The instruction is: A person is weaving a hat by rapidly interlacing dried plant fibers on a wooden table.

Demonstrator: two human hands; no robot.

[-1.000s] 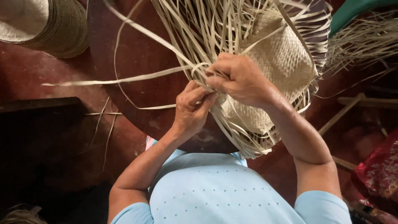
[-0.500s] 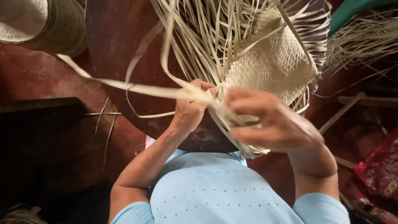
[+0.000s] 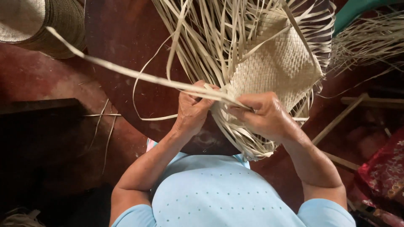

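Filling the middle of the view, a round dark-brown desk (image 3: 126, 50) carries a half-woven mat of pale straw (image 3: 277, 63), its finished checkered patch lying toward the right side and tilted over the near edge of the desk. From that patch, loose unwoven strips (image 3: 210, 38) fan upward and leftward across the desk top, and a shorter fringe hangs down below the hands. The person's light blue shirt (image 3: 219, 197) takes up the bottom of the picture, both bare forearms reaching up from it. At the upper left a stack of woven hats (image 3: 38, 25) sits on the reddish floor (image 3: 54, 84), well apart from the work; a few stray strips lie on the floor just beside the desk. At the right edge are a patterned red cloth (image 3: 385, 168) and some thin wooden sticks (image 3: 336, 122).

The right hand (image 3: 267, 115) rests against the lower edge of the woven patch, its fingers curled closed over a bundle of strips there. The left hand (image 3: 193, 109) is just beside it, the two nearly touching, its fingers pinched closed on one long strip (image 3: 126, 71) that runs from the hands up and away to the upper left, passing over the desk and ending near the hats.
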